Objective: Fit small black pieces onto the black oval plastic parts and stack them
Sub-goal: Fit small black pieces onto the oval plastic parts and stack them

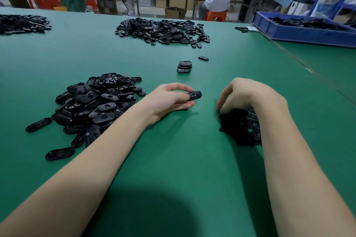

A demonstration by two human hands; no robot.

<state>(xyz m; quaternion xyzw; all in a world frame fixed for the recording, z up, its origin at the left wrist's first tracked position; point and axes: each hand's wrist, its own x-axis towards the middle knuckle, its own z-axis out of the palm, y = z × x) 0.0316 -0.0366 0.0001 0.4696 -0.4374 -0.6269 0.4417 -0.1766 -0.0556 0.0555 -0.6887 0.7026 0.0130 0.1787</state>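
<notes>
My left hand (169, 100) grips one black oval part (194, 95) between thumb and fingers, just above the green table (173, 159). To its left lies a heap of black oval parts (94, 107). My right hand (246, 96) hangs over a pile of small black pieces (238, 127), its curled fingertips touching the pile's near-left edge; whether they pinch a piece is hidden. A short stack of oval parts (184, 66) stands beyond the hands, with a single oval part (203, 58) lying a little further right.
A larger heap of black parts (163, 30) lies at mid-table and another heap (21, 23) at the far left. A blue bin (300, 31) of black parts sits at the right. People sit at a blue bench behind.
</notes>
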